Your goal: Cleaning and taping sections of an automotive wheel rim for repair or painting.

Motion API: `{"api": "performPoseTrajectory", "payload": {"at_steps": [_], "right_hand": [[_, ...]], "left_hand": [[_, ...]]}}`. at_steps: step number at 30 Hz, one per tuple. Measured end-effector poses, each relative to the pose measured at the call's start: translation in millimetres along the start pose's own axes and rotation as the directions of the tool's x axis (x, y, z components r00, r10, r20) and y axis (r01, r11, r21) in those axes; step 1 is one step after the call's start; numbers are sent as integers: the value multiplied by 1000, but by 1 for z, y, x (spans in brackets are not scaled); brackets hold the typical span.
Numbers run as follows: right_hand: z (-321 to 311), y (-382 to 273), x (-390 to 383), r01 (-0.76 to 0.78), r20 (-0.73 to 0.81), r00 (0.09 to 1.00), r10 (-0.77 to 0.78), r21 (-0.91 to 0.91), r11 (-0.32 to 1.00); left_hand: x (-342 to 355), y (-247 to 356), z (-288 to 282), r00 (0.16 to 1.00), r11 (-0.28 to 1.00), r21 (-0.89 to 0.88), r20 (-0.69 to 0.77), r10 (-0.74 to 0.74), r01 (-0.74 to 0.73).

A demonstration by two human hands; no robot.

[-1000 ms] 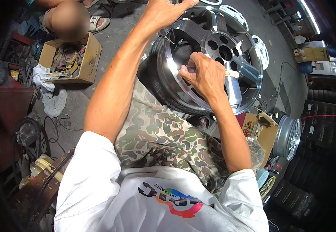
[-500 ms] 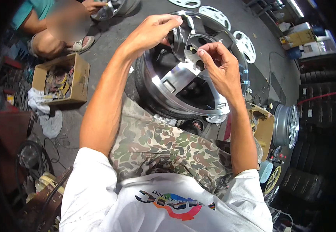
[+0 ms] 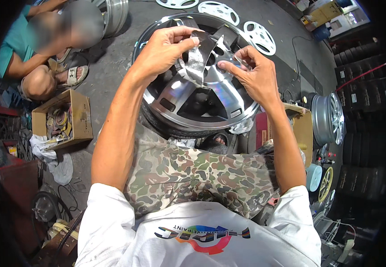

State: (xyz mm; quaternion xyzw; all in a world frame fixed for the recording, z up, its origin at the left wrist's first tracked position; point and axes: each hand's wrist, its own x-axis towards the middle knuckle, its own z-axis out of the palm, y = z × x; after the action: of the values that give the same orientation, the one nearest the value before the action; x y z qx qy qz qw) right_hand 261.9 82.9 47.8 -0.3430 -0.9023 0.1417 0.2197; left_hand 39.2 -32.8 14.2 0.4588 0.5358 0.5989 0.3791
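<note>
In front of me a silver and black alloy wheel rests flat on a tyre. My left hand pinches the upper end of a dark, glossy strip of film, which hangs over the wheel's hub and spokes. To its right, my right hand is held just above the hub, thumb and fingers curled towards each other. Something clear and thin seems to show at those fingers, but it is too faint to name.
A person in a green shirt crouches at far left beside another wheel. White wheel-shaped discs lie beyond my wheel. Cardboard boxes stand on both sides; a silver rim stands at right, near stacked tyres.
The strip of film has turned, so its shiny face shows and it spreads wider over the hub. Both hands stay above the wheel. The whole view has shifted slightly.
</note>
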Motion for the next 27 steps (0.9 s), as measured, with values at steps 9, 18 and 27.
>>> {"api": "performPoseTrajectory", "payload": {"at_steps": [9,18,27], "right_hand": [[-3,22,1,-84,56,996,64,549,831],[-45,41,-8,-126,90,992,88,731,670],[-17,44,-12,-172,174,982,67,704,689]], "left_hand": [[11,-2,35,963,977,-182,263,-58,108],[22,-14,40,986,999,2,164,-32,32],[17,-9,60,964,1000,-2,263,-24,26]]}}
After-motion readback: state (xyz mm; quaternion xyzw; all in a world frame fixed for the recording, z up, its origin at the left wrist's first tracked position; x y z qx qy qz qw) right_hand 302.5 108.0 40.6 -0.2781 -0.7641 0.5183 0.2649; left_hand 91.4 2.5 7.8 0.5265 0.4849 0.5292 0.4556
